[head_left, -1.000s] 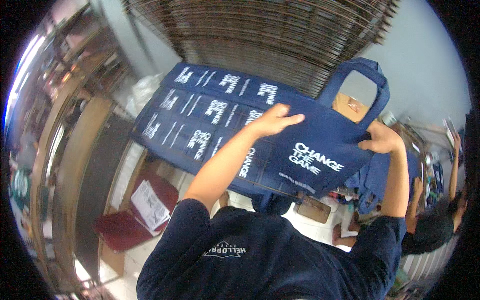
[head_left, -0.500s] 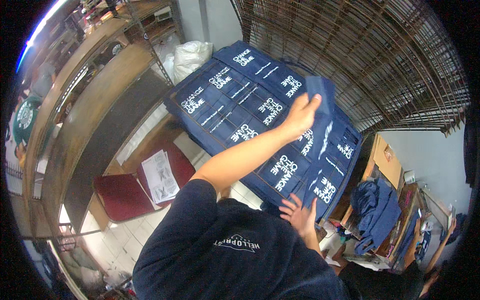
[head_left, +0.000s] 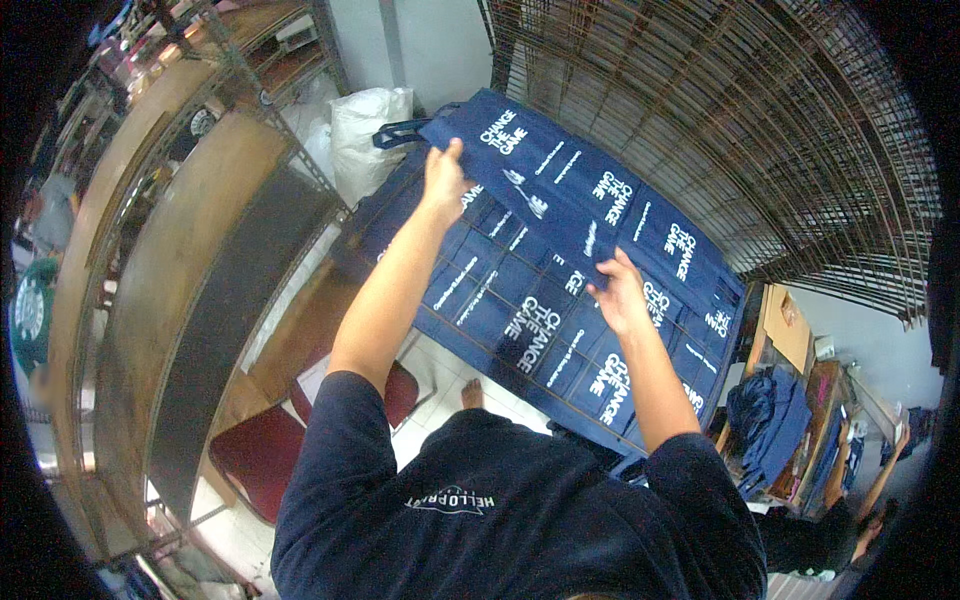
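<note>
A navy tote bag (head_left: 548,222) with white lettering is stretched on a slant between my hands, above a rack covered with similar bags. My left hand (head_left: 447,185) is closed on its far left end, near a dark handle loop (head_left: 400,134). Closer to me and to the right, my right hand (head_left: 622,295) pinches the bag's other end between thumb and fingers. Below lie several flat printed navy bags (head_left: 535,335) in rows on a wire drying rack, partly hidden by the held bag and my forearms.
Tilted wire racks (head_left: 700,120) stand stacked behind. A white sack (head_left: 370,135) sits at the far left corner, beside wooden shelving (head_left: 215,270). Red chair (head_left: 258,455) at lower left. At right, a pile of navy cloth (head_left: 770,425) and another person's arms (head_left: 885,475).
My left hand has swung left with the bag, which was bunched and now hangs spread out. My right hand, open before, has moved up and taken hold of the bag.
</note>
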